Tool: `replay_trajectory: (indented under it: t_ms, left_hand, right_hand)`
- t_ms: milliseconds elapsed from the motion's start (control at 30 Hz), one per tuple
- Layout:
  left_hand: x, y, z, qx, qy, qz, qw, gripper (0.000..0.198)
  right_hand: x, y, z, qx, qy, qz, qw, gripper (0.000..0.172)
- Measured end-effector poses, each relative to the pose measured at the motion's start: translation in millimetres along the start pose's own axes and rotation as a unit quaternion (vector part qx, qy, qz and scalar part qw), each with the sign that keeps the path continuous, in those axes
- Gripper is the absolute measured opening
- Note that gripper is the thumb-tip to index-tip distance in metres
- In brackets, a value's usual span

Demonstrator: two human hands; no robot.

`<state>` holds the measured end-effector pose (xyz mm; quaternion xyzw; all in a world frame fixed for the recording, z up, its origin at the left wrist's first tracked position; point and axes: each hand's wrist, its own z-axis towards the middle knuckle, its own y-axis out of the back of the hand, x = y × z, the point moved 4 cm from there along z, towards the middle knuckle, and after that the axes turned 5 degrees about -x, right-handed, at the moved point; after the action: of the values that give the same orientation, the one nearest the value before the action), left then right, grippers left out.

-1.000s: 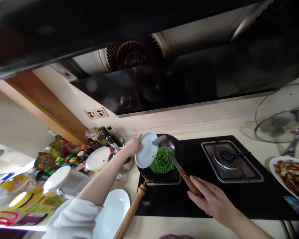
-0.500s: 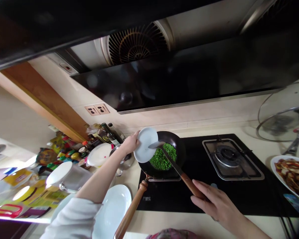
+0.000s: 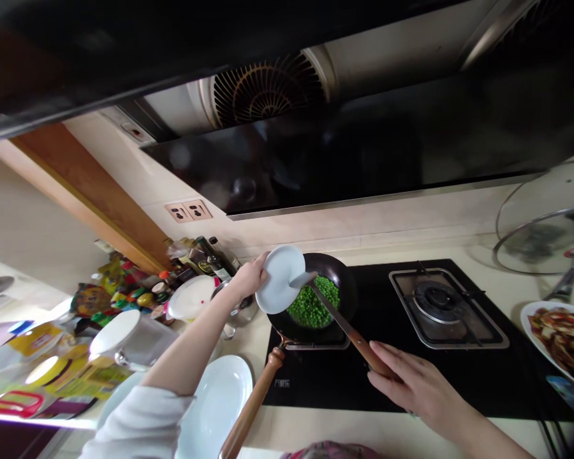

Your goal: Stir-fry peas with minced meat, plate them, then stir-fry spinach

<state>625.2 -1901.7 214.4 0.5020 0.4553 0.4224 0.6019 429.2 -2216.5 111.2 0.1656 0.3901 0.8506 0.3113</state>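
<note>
My left hand [image 3: 250, 278] grips the rim of a small white plate [image 3: 280, 280], tilted over the left side of a dark wok [image 3: 347, 287]. Bright green peas [image 3: 314, 305] lie in the wok. Closed around the wooden handle of a spatula [image 3: 337, 317] is my right hand [image 3: 409, 386]. The spatula's metal blade rests against or just over the plate's face; I cannot tell if they touch. The wok's wooden handle [image 3: 256, 398] points toward me at the lower left.
A white oval plate [image 3: 215, 408] lies left of the wok handle. An unused burner [image 3: 437, 303] is to the right, with a plate of cooked food [image 3: 562, 338] beyond. Bottles [image 3: 213, 258] and a lidded pot [image 3: 129, 341] crowd the left. Overhead hangs a range hood [image 3: 363, 143].
The spatula blade has shifted slightly on the plate, and the plate has moved a touch to the left. Both hands keep their holds.
</note>
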Motion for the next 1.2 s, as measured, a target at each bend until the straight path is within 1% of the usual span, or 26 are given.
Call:
replay_trajectory:
  t_ms: [67, 100, 233, 333, 400, 467, 500, 567, 600, 667, 767, 833, 933, 1000, 1100, 1133, 1200]
  left_hand:
    - [-3.0, -1.2, -1.6, 0.001, -0.003, -0.005, 1.0, 0.059]
    - [-3.7, -1.4, -2.3, 0.002, -0.004, -0.007, 1.0, 0.06]
    - [2.5, -1.1, -2.3, -0.006, 0.011, -0.012, 1.0, 0.061]
    - [8.9, -2.6, -1.6, -0.014, 0.025, -0.015, 0.999, 0.059]
    - [8.9, -4.6, -2.1, -0.016, 0.025, -0.022, 0.999, 0.06]
    - [6.3, -6.4, -3.1, -0.017, 0.018, -0.031, 0.999, 0.061]
    - [5.0, -6.9, -3.6, -0.017, 0.015, -0.036, 0.999, 0.062]
    - [4.1, -7.1, -4.1, -0.017, 0.008, -0.043, 0.999, 0.063]
    - [5.1, -6.8, -3.9, -0.019, 0.008, -0.045, 0.999, 0.064]
    - [9.9, -6.0, -3.1, -0.025, 0.015, -0.043, 0.999, 0.063]
    - [18.0, -5.6, -1.6, -0.033, 0.034, -0.04, 0.998, 0.061]
    - [19.8, -6.3, -1.5, -0.036, 0.039, -0.043, 0.998, 0.061]
    - [18.5, -7.6, -3.1, -0.039, 0.038, -0.058, 0.997, 0.063]
    - [20.3, -7.9, -5.2, -0.043, 0.04, -0.073, 0.996, 0.063]
    - [32.8, -7.9, -10.0, -0.055, 0.059, -0.107, 0.991, 0.064]
    - [38.8, -8.0, -12.2, -0.062, 0.068, -0.121, 0.988, 0.064]
    - [50.4, -8.3, -17.2, -0.078, 0.087, -0.151, 0.982, 0.065]
  right_hand:
    - [5.6, -3.0, 7.9, -0.025, 0.021, -0.023, 0.999, 0.03]
    - [8.9, -3.7, 11.2, -0.024, 0.035, -0.034, 0.998, 0.03]
    - [14.0, 2.5, 13.7, 0.009, 0.05, -0.042, 0.998, 0.033]
    - [10.9, 3.9, 7.7, 0.03, 0.033, -0.024, 0.999, 0.035]
    - [7.0, -0.8, 5.3, 0.021, 0.01, -0.019, 1.0, 0.033]
    - [4.6, -6.6, 6.0, -0.005, 0.001, -0.018, 1.0, 0.031]
    - [4.5, -8.6, 7.3, -0.017, 0.006, -0.02, 1.0, 0.03]
    - [6.0, -9.3, 10.3, -0.021, 0.027, -0.024, 0.999, 0.03]
    - [7.0, -7.8, 11.3, -0.014, 0.038, -0.025, 0.999, 0.031]
    - [8.1, -3.3, 10.5, 0.019, 0.046, -0.02, 0.999, 0.032]
    - [6.4, -1.2, 3.0, 0.075, 0.022, -0.006, 0.997, 0.029]
    - [4.0, -4.6, -1.8, 0.086, -0.002, 0.003, 0.996, 0.028]
    - [-0.5, -8.7, -1.4, 0.061, -0.038, 0.035, 0.997, 0.027]
    - [-3.5, -5.9, 2.4, 0.04, -0.053, 0.064, 0.996, 0.027]
    - [-9.2, 7.2, 8.0, -0.001, -0.058, 0.089, 0.994, 0.035]
    - [-12.1, 12.4, 9.9, -0.019, -0.064, 0.092, 0.993, 0.035]
    - [-19.9, 21.7, 16.7, -0.06, -0.096, 0.093, 0.989, 0.031]
